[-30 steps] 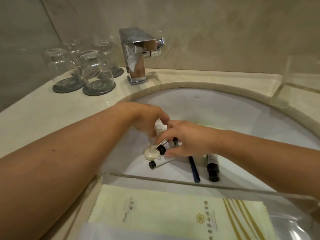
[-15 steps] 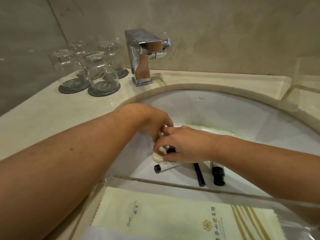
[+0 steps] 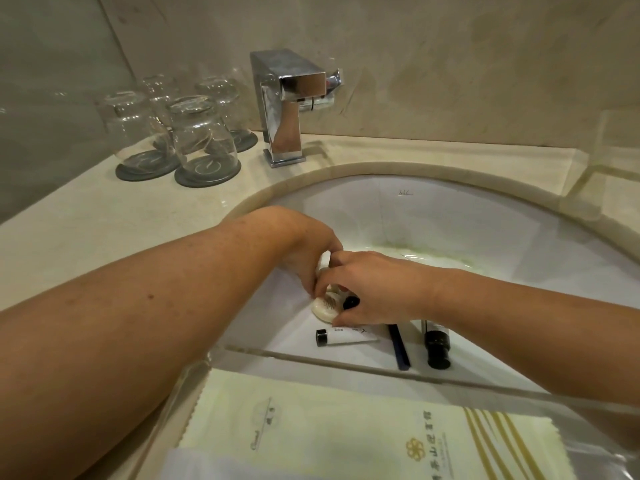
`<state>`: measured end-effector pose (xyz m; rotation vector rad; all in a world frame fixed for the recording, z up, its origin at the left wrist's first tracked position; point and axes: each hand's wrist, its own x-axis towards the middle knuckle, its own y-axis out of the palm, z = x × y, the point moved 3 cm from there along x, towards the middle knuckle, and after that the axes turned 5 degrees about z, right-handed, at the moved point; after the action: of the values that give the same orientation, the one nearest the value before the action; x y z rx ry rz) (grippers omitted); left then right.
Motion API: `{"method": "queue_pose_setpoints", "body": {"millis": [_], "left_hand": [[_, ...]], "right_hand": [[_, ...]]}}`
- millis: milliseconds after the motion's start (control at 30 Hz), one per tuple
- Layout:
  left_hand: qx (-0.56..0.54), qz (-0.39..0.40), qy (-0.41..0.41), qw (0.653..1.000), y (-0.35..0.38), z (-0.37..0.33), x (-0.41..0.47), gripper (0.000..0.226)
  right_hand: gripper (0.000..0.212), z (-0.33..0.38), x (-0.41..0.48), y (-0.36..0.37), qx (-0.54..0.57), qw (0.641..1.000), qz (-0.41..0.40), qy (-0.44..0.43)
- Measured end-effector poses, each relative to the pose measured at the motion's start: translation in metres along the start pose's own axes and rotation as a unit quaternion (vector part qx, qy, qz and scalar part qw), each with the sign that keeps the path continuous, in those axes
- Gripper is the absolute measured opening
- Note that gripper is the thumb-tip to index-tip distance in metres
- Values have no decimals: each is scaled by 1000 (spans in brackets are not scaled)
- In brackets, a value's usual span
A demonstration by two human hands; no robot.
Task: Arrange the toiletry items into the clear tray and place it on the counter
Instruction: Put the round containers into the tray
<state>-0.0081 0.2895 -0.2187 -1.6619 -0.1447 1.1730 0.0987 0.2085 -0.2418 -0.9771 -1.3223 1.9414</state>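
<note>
Both hands meet low in the white sink basin (image 3: 450,216). My left hand (image 3: 308,251) curls its fingers over a round white soap (image 3: 323,308). My right hand (image 3: 377,289) pinches a small tube with a black cap (image 3: 351,302) beside the soap. Below them lie a white tube with a black cap (image 3: 343,337), a dark blue stick-like item (image 3: 400,348) and a black bottle (image 3: 437,346). The clear tray (image 3: 311,358) sits at the near edge, holding pale yellow sachets (image 3: 346,427).
A chrome faucet (image 3: 287,109) stands behind the basin. Several upturned glasses (image 3: 201,133) rest on dark coasters on the beige counter (image 3: 86,223) at the back left. A clear panel (image 3: 609,150) stands at the right.
The view has shifted slightly. My hands have closed in together over the soap and the small tube. The items lying lower in the basin have not moved.
</note>
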Motion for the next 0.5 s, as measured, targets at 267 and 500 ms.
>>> {"method": "queue_pose_setpoints", "body": {"millis": [267,500], "left_hand": [[-3,-95,-13,995,-18,6,-23,47],[-138,-218,43,965,-15,12,-76,44]], "right_hand": [[41,-25,-25,-44,108,991,-62,45],[48,-15,-72,-75,250,952,-163,73]]}}
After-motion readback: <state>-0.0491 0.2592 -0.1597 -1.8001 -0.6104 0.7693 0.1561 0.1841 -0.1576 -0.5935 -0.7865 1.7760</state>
